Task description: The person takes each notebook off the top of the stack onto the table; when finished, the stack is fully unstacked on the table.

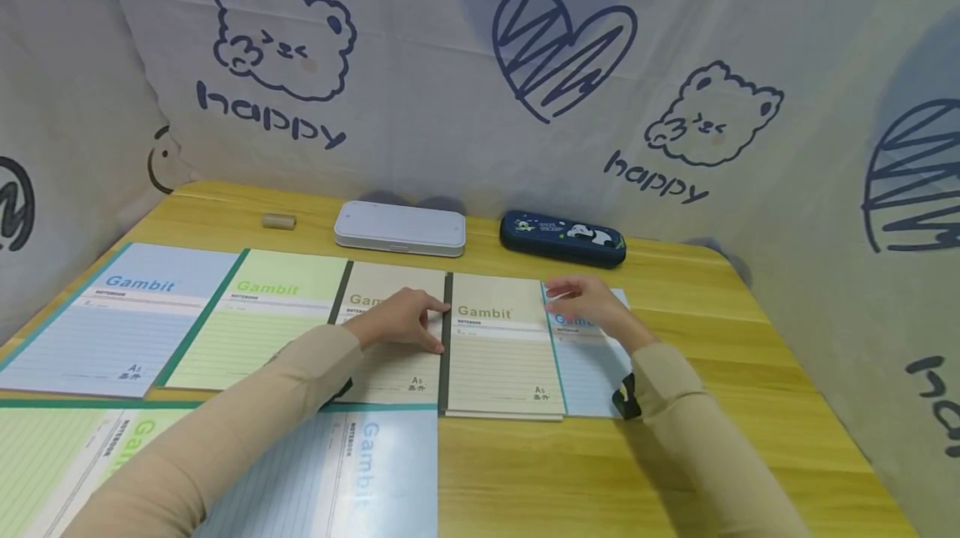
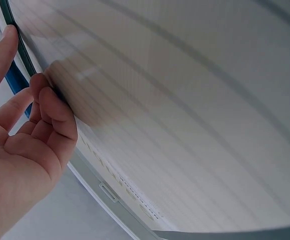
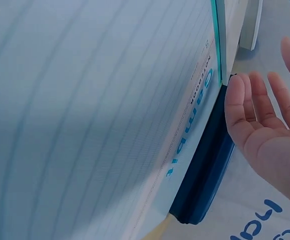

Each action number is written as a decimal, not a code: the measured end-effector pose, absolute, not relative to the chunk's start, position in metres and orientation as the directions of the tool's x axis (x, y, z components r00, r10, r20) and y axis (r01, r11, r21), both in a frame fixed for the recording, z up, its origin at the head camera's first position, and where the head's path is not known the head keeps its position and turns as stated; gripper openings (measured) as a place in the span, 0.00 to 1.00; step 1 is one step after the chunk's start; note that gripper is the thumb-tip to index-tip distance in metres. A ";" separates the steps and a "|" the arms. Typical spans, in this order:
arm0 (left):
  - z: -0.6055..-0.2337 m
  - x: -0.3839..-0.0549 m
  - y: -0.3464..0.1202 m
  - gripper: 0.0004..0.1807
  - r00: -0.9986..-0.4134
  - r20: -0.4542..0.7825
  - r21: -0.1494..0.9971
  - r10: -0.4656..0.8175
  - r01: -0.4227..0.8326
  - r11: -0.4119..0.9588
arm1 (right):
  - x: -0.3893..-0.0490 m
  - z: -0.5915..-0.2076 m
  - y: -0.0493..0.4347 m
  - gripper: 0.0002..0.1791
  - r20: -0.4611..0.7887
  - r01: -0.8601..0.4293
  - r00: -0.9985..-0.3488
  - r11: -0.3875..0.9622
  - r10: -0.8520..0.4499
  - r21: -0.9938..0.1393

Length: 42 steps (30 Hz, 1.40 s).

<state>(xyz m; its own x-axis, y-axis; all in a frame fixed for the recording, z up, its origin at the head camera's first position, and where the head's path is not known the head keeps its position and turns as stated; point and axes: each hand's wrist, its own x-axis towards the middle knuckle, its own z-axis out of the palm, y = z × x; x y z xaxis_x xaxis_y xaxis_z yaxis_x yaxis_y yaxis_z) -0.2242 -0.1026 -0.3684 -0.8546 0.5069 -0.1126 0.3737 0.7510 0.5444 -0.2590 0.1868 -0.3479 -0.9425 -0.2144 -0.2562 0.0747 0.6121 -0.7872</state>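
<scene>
My left hand (image 1: 399, 321) reaches over a beige Gambit notebook (image 1: 390, 371), its index finger and thumb touching the dark spine of the beige notebook (image 1: 502, 363) to the right. In the left wrist view, the fingers (image 2: 54, 112) beside that extended index bend inward. Over the upper part of a blue notebook (image 1: 592, 375) at the row's right end, my right hand (image 1: 588, 304) hovers with loosely bent fingers. Its fingertips are close to the teal edge between this notebook and the beige one. Nothing lies within the right hand in the right wrist view.
Further left in the row lie a green notebook (image 1: 277, 271) and a blue notebook (image 1: 112, 338). Nearer me are sideways green (image 1: 45, 455) and blue (image 1: 397, 480) notebooks. Behind stand a white case (image 1: 400, 228), a navy panda pencil case (image 1: 562, 238) and a small tan cylinder (image 1: 279, 222).
</scene>
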 end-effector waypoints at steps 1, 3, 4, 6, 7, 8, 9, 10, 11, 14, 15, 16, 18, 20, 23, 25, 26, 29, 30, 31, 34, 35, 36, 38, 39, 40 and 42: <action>-0.368 -0.224 -0.103 0.36 -0.854 -0.109 0.546 0.509 0.377 0.748 | -0.261 -0.349 0.186 0.24 -0.254 0.071 -0.943 0.615 -0.215 -0.785; -0.369 -0.224 -0.103 0.36 -0.853 -0.101 0.549 0.512 0.381 0.744 | -0.265 -0.349 0.184 0.25 -0.246 0.060 -0.945 0.624 -0.215 -0.779; -0.369 -0.224 -0.103 0.36 -0.853 -0.099 0.550 0.513 0.383 0.742 | -0.266 -0.350 0.183 0.25 -0.241 0.050 -0.945 0.629 -0.222 -0.776; -0.369 -0.224 -0.103 0.36 -0.851 -0.093 0.550 0.516 0.388 0.740 | -0.269 -0.350 0.182 0.27 -0.233 0.032 -0.944 0.635 -0.235 -0.772; -0.369 -0.224 -0.103 0.36 -0.851 -0.092 0.549 0.516 0.389 0.740 | -0.271 -0.351 0.181 0.27 -0.230 0.026 -0.943 0.639 -0.239 -0.768; -0.369 -0.224 -0.103 0.36 -0.852 -0.092 0.549 0.516 0.389 0.740 | -0.272 -0.351 0.181 0.28 -0.225 0.012 -0.942 0.644 -0.249 -0.765; -0.369 -0.224 -0.104 0.36 -0.853 -0.094 0.549 0.514 0.386 0.741 | -0.274 -0.351 0.181 0.28 -0.220 -0.002 -0.941 0.651 -0.258 -0.759; -0.368 -0.223 -0.103 0.36 -0.853 -0.097 0.548 0.513 0.385 0.743 | -0.275 -0.352 0.181 0.29 -0.212 -0.018 -0.939 0.657 -0.270 -0.754; -0.368 -0.224 -0.103 0.36 -0.854 -0.100 0.548 0.511 0.381 0.744 | -0.276 -0.352 0.181 0.29 -0.206 -0.031 -0.938 0.662 -0.277 -0.749; -0.368 -0.224 -0.103 0.36 -0.856 -0.109 0.549 0.505 0.372 0.749 | -0.279 -0.353 0.181 0.30 -0.188 -0.076 -0.932 0.675 -0.309 -0.734; -0.369 -0.224 -0.103 0.36 -0.856 -0.110 0.548 0.506 0.372 0.749 | -0.280 -0.354 0.181 0.31 -0.186 -0.083 -0.931 0.677 -0.315 -0.731; -0.369 -0.224 -0.103 0.36 -0.856 -0.112 0.547 0.505 0.371 0.750 | -0.280 -0.354 0.181 0.31 -0.188 -0.085 -0.929 0.677 -0.319 -0.731; -0.369 -0.225 -0.103 0.36 -0.857 -0.113 0.545 0.504 0.370 0.752 | -0.281 -0.355 0.180 0.33 -0.190 -0.095 -0.923 0.679 -0.333 -0.728; -0.369 -0.225 -0.103 0.36 -0.858 -0.117 0.544 0.500 0.366 0.755 | -0.283 -0.355 0.179 0.33 -0.198 -0.096 -0.920 0.683 -0.339 -0.724; -0.370 -0.225 -0.103 0.36 -0.859 -0.122 0.546 0.497 0.360 0.756 | -0.285 -0.356 0.178 0.35 -0.207 -0.102 -0.916 0.699 -0.344 -0.707; -0.370 -0.225 -0.103 0.36 -0.860 -0.125 0.546 0.495 0.357 0.758 | -0.286 -0.356 0.178 0.36 -0.217 -0.102 -0.915 0.715 -0.340 -0.692; -0.370 -0.225 -0.102 0.36 -0.860 -0.126 0.546 0.495 0.357 0.758 | -0.287 -0.357 0.178 0.36 -0.219 -0.105 -0.914 0.722 -0.341 -0.684; -0.370 -0.225 -0.102 0.36 -0.860 -0.125 0.544 0.495 0.358 0.759 | -0.289 -0.357 0.177 0.38 -0.230 -0.133 -0.904 0.749 -0.360 -0.649; -0.370 -0.225 -0.102 0.37 -0.860 -0.126 0.544 0.494 0.356 0.759 | -0.290 -0.358 0.176 0.38 -0.235 -0.147 -0.899 0.761 -0.369 -0.632; -0.370 -0.225 -0.102 0.37 -0.861 -0.127 0.545 0.493 0.354 0.760 | -0.290 -0.358 0.176 0.39 -0.238 -0.163 -0.895 0.771 -0.378 -0.615; -0.370 -0.225 -0.102 0.37 -0.861 -0.132 0.546 0.491 0.350 0.761 | -0.292 -0.359 0.174 0.40 -0.249 -0.201 -0.883 0.800 -0.398 -0.565; -0.369 -0.224 -0.102 0.36 -0.861 -0.131 0.546 0.492 0.351 0.760 | -0.293 -0.360 0.173 0.40 -0.249 -0.214 -0.881 0.809 -0.402 -0.548; -0.369 -0.224 -0.102 0.36 -0.862 -0.133 0.548 0.489 0.347 0.761 | -0.293 -0.360 0.173 0.40 -0.247 -0.224 -0.880 0.812 -0.406 -0.539; -0.369 -0.224 -0.102 0.36 -0.861 -0.133 0.549 0.491 0.348 0.760 | -0.293 -0.362 0.172 0.40 -0.241 -0.238 -0.879 0.815 -0.412 -0.528; -0.369 -0.224 -0.102 0.36 -0.860 -0.132 0.551 0.492 0.349 0.758 | -0.294 -0.362 0.171 0.40 -0.235 -0.247 -0.877 0.814 -0.419 -0.526; -0.369 -0.224 -0.102 0.36 -0.860 -0.130 0.552 0.494 0.351 0.756 | -0.294 -0.363 0.171 0.39 -0.229 -0.257 -0.876 0.812 -0.425 -0.525; -0.369 -0.224 -0.102 0.36 -0.860 -0.128 0.554 0.495 0.352 0.755 | -0.294 -0.364 0.170 0.40 -0.221 -0.268 -0.873 0.805 -0.436 -0.529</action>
